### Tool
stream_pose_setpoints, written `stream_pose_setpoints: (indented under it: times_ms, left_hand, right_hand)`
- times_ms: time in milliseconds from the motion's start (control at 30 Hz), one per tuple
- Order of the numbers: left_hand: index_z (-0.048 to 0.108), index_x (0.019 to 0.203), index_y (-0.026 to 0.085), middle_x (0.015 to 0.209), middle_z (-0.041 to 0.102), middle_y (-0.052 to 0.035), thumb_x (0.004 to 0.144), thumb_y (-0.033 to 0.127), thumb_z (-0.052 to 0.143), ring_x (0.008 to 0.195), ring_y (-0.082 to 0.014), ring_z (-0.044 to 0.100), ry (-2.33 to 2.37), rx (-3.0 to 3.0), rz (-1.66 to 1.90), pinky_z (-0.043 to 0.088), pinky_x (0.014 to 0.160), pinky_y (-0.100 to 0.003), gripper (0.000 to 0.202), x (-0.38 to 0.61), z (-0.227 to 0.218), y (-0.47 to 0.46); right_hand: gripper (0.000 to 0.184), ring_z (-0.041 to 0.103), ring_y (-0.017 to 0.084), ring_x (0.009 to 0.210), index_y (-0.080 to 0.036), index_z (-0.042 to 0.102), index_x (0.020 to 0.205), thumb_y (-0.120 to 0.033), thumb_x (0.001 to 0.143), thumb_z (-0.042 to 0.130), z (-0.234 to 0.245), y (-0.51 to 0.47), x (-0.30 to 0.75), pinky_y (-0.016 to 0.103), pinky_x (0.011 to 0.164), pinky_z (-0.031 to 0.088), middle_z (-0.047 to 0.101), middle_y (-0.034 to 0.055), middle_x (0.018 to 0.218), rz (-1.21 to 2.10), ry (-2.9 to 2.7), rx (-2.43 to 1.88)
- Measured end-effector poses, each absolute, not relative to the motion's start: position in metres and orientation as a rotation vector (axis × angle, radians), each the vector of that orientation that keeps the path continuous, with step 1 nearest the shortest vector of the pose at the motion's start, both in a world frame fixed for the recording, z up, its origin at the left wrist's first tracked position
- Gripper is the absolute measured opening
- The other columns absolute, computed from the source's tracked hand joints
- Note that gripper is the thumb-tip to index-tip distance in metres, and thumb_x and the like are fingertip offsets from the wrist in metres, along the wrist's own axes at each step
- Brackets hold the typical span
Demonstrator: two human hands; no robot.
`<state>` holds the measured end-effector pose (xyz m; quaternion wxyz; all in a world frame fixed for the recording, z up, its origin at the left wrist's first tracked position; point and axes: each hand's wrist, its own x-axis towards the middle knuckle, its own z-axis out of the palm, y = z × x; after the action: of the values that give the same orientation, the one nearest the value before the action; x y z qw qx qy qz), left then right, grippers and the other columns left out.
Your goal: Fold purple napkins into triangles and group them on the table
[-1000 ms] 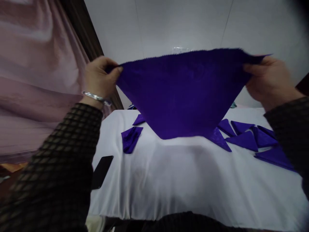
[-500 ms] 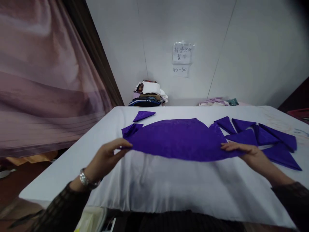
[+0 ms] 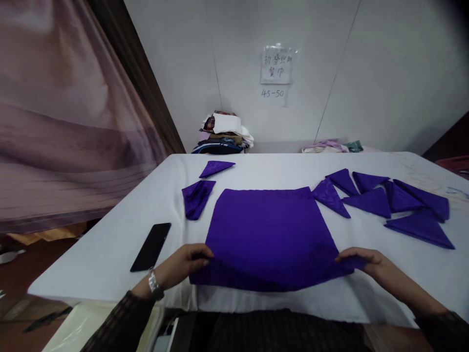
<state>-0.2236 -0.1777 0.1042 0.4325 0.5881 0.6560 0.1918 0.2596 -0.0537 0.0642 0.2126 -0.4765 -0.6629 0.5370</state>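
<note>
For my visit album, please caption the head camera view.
Left hand and right hand hold opposite sides of a purple cloth on a white-covered table.

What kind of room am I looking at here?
Probably a small workroom for handling fabric: a purple cloth is spread on a white table, a pile of fabrics sits by its far edge, and a handwritten sign is on the wall.

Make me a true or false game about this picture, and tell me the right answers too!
1. The left hand and the right hand hold the large purple cloth. True.
2. The phone lies right of that cloth. False: the black phone lies left of it.
3. Paper signs hang on the wall. True.
4. The table cover is green. False: the table cover is white.
</note>
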Motion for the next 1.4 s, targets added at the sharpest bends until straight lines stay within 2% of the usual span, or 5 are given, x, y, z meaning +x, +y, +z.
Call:
stream_pose_setpoints:
  times_ms: [400, 800, 1000, 1233, 1400]
  left_hand:
    - [0.070, 0.079, 0.015, 0.080, 0.071, -0.0035, 0.059, 0.026, 0.068, 0.081, -0.0191, 0.064, 1.983, 1.352, 1.027, 0.048, 0.079, -0.029, 0.023, -0.259, 0.063, 0.004]
    - [0.062, 0.110, 0.010, 0.109, 0.066, -0.0141, 0.070, 0.023, 0.068, 0.103, -0.0228, 0.060, 2.265, 1.261, 0.978, 0.045, 0.089, -0.030, 0.042, -0.262, 0.015, 0.058]
    - [0.044, 0.130, 0.012, 0.118, 0.059, -0.0133, 0.072, 0.026, 0.066, 0.088, -0.0177, 0.062, 2.324, 1.295, 0.908, 0.047, 0.083, -0.029, 0.064, -0.272, 0.018, 0.035]
    - [0.040, 0.132, 0.012, 0.115, 0.061, -0.0126, 0.076, 0.031, 0.060, 0.102, -0.0232, 0.059, 2.498, 1.378, 0.601, 0.044, 0.086, -0.030, 0.063, -0.273, 0.015, 0.021]
    - [0.060, 0.106, 0.012, 0.101, 0.068, -0.0144, 0.071, 0.032, 0.062, 0.096, -0.0272, 0.062, 2.502, 1.310, 0.479, 0.045, 0.078, -0.031, 0.040, -0.269, 0.018, 0.036]
  right_hand:
    - [0.019, 0.057, 0.014, 0.058, -0.019, 0.060, 0.073, -0.034, 0.063, 0.064, 0.036, 0.088, 0.193, 0.025, 0.052, 0.044, 0.063, 0.0003, 0.065, 1.186, -1.466, -1.463]
    - [0.025, 0.058, 0.019, 0.068, -0.010, 0.065, 0.092, -0.022, 0.071, 0.058, 0.005, 0.147, 0.172, 0.028, 0.063, 0.042, 0.065, 0.0058, 0.071, 0.697, -1.754, -1.743]
    - [0.037, 0.058, 0.018, 0.076, -0.012, 0.060, 0.111, -0.022, 0.075, 0.058, -0.003, 0.146, 0.178, 0.027, 0.070, 0.041, 0.065, 0.0053, 0.082, 0.561, -1.882, -1.764]
    - [0.039, 0.059, 0.018, 0.081, -0.015, 0.055, 0.118, -0.024, 0.080, 0.054, -0.001, 0.143, 0.173, 0.026, 0.071, 0.041, 0.066, 0.0060, 0.090, 0.482, -1.935, -1.797]
    - [0.039, 0.060, 0.021, 0.085, -0.016, 0.055, 0.117, -0.028, 0.080, 0.057, 0.005, 0.147, 0.169, 0.027, 0.071, 0.040, 0.067, 0.0086, 0.092, 0.447, -1.965, -1.856]
